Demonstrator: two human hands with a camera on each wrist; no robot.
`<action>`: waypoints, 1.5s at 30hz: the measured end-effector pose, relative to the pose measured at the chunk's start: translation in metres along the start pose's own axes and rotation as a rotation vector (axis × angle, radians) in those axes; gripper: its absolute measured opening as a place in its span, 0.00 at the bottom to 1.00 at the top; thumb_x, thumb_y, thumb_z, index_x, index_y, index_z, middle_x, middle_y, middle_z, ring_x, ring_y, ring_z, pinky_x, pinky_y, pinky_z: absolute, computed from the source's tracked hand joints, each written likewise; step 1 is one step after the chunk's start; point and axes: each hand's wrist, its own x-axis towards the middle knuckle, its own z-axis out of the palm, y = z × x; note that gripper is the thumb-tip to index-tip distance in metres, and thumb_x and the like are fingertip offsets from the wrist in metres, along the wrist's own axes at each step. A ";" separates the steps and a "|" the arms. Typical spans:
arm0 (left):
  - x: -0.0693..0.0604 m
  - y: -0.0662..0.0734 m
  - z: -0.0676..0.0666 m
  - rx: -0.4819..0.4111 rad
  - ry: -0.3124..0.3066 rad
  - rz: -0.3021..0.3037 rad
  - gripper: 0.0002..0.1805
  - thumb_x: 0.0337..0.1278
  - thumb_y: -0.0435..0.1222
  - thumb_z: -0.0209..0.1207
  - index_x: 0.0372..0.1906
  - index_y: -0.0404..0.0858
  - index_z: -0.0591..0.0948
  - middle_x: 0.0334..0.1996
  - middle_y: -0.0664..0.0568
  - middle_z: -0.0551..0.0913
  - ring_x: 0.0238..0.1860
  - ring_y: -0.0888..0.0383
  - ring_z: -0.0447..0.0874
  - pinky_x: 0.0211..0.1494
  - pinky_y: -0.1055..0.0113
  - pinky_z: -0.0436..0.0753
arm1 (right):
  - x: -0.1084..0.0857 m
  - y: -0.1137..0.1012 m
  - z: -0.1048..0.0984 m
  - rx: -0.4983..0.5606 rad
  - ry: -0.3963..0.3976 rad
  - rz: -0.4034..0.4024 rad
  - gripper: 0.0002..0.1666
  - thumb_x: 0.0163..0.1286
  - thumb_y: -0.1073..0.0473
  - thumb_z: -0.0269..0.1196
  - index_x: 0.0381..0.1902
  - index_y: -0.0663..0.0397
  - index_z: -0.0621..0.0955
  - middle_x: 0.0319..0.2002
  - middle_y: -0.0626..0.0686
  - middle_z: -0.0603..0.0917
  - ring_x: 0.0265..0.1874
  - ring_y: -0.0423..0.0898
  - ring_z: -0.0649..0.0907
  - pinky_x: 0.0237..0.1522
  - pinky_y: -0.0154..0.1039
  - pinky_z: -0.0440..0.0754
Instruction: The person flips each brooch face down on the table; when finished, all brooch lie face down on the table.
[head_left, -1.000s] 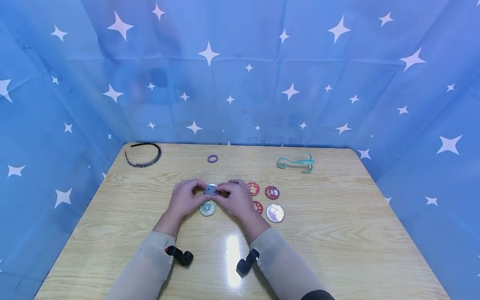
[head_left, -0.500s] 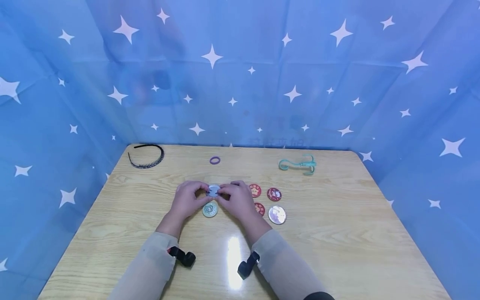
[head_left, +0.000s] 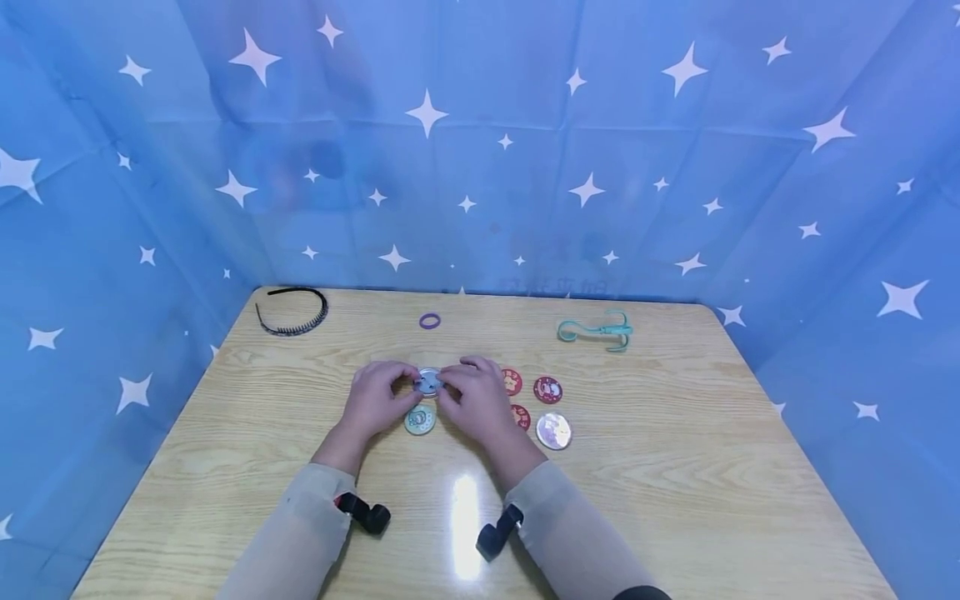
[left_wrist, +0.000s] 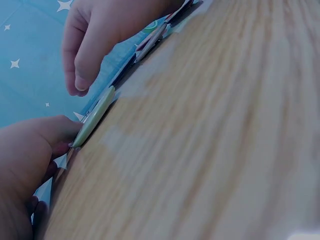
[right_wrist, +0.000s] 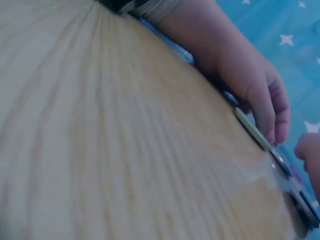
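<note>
Nearest: both sleeves (head_left: 296, 529), a wrist cam (head_left: 363, 512) on each, arms out over the table (head_left: 675, 467). Then the front row: silvery badge (head_left: 554, 431) far R, pale green badge (head_left: 420, 419) on the L, lower red badge (head_left: 522, 417) btwn, partly hidden by the R arm; all look flat & well apart from each other. Just beyond the green one is the blue disc (head_left: 428, 382), the pc being worked: L hand (head_left: 377, 395) has thumb & fingertips pinched on its L edge, R hand (head_left: 475, 395) likewise on its R edge, so both narrow & holding. Wrist views don't show that grip clearly; can't tell if disc is lifted or on the wood. Same back row, going R: upper red badge (head_left: 512, 382), part-covered by R hand, then dark red badge (head_left: 548, 389). Progress, my read: badges being set out in two rows, mostly done, five down approx. lined up; blue disc prob. the one w/ work left, i.e. finish handling it, square it up, let go. Can't tell if more sit under R hand. Farther back, untouched: purple ring (head_left: 430, 327), teal hook (head_left: 611, 330) to the R, black headband (head_left: 292, 332) at far L corner; behind, starry curtain (head_left: 480, 158).
</note>
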 end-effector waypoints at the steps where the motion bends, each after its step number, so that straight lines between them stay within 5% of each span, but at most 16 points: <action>1: 0.000 0.000 0.000 0.004 0.001 0.004 0.14 0.58 0.42 0.77 0.48 0.47 0.89 0.53 0.54 0.90 0.60 0.47 0.81 0.69 0.41 0.68 | -0.001 0.000 -0.001 0.003 0.006 -0.002 0.13 0.68 0.56 0.74 0.49 0.48 0.92 0.50 0.48 0.92 0.60 0.57 0.84 0.69 0.55 0.72; 17: 0.004 0.009 0.008 0.014 -0.072 0.044 0.31 0.59 0.49 0.76 0.65 0.44 0.83 0.65 0.47 0.84 0.69 0.43 0.75 0.74 0.41 0.63 | -0.012 0.018 -0.014 -0.029 0.036 -0.071 0.11 0.67 0.56 0.73 0.46 0.49 0.93 0.49 0.51 0.92 0.56 0.57 0.86 0.63 0.58 0.77; 25: 0.006 0.017 0.012 0.029 -0.128 0.037 0.40 0.58 0.50 0.75 0.74 0.42 0.77 0.70 0.45 0.80 0.72 0.41 0.72 0.76 0.41 0.61 | -0.026 0.034 -0.032 -0.050 0.022 -0.013 0.15 0.73 0.48 0.69 0.48 0.49 0.92 0.51 0.51 0.92 0.59 0.57 0.85 0.69 0.55 0.73; 35: 0.021 0.026 0.033 0.084 -0.140 0.110 0.37 0.61 0.53 0.73 0.72 0.44 0.79 0.69 0.49 0.81 0.69 0.43 0.74 0.74 0.41 0.64 | -0.029 0.043 -0.039 -0.088 0.038 0.048 0.21 0.77 0.43 0.62 0.48 0.51 0.92 0.52 0.54 0.91 0.60 0.58 0.84 0.71 0.55 0.71; 45: 0.032 0.036 0.046 0.127 -0.160 0.076 0.34 0.68 0.58 0.65 0.72 0.46 0.80 0.70 0.50 0.80 0.71 0.44 0.71 0.74 0.41 0.64 | -0.028 0.044 -0.028 -0.051 0.024 0.122 0.19 0.73 0.46 0.67 0.52 0.50 0.91 0.55 0.53 0.90 0.61 0.56 0.83 0.69 0.56 0.74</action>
